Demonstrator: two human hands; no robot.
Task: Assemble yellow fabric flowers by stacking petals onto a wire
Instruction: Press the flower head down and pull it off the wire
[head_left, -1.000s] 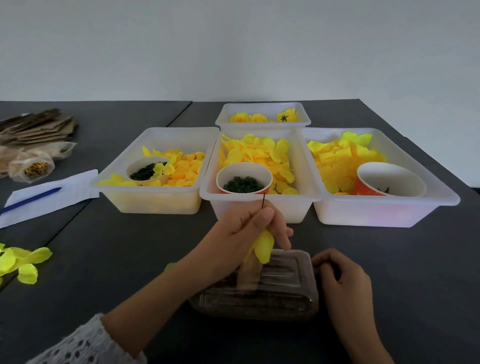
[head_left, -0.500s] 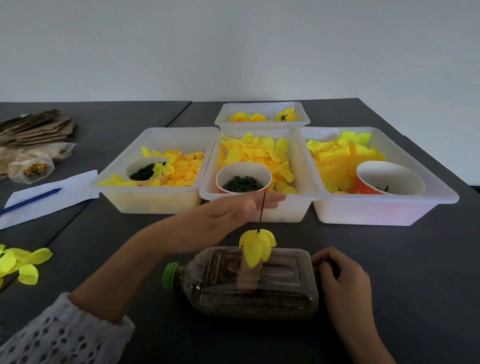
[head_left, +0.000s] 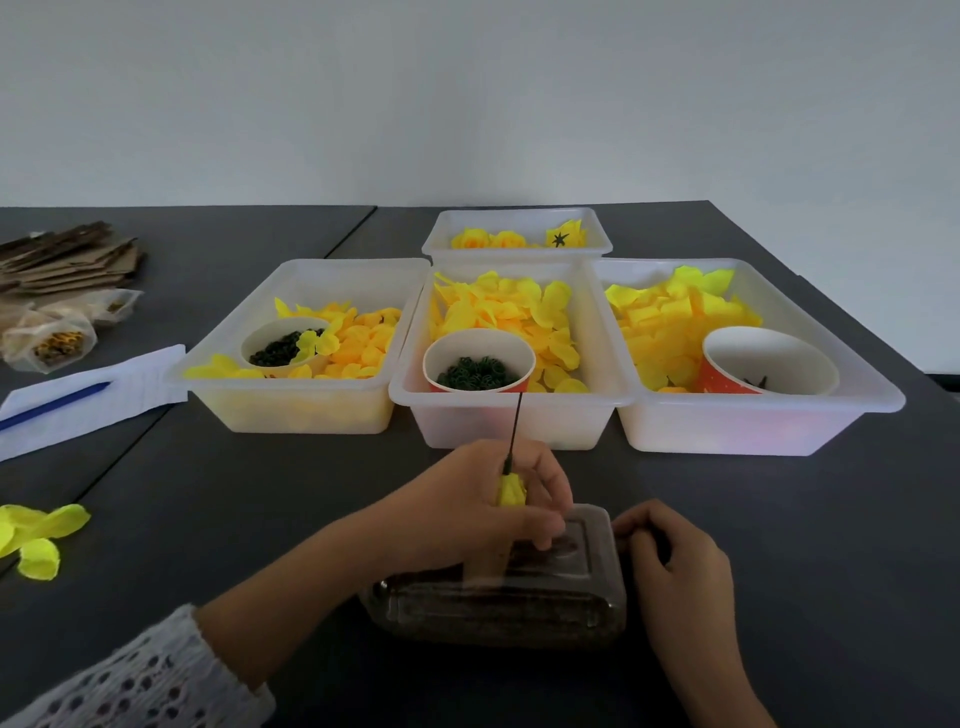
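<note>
Here, wire: your thin dark wire (head_left: 515, 423) stands nearly upright in front of the middle bin, its lower end threaded through the yellow petals (head_left: 511, 489).
Petals: they sit bunched on the wire, folded downward, just above the bottle and inside your left hand's grasp.
Left hand: your left hand (head_left: 488, 512) reaches in from the lower left, fingers curled round the petal bunch, the wire rising out of the top of your fist.
Right hand: your right hand (head_left: 675, 574) rests against the right end of the bottle, fingers bent onto its edge; whether they truly grip it you cannot tell.
Bottle: a clear plastic bottle (head_left: 498, 603) lies on its side on the dark table (head_left: 779, 519), filled with something brown.
Middle bin: the white middle bin (head_left: 511, 415) holds yellow petals and a red paper cup (head_left: 478, 364) of small dark green rings.
Left bin: the left bin (head_left: 291, 400) holds orange-yellow petals and a pale cup of dark bits.
Right bin: the right bin (head_left: 753, 423) holds brighter yellow pieces and an orange cup (head_left: 769, 364).
Far bin: a smaller bin (head_left: 514, 250) behind holds finished yellow flowers.
Left of table: loose petals (head_left: 36, 535) lie near the edge; farther back are paper with a blue pen (head_left: 52, 402), and cardboard pieces.
</note>
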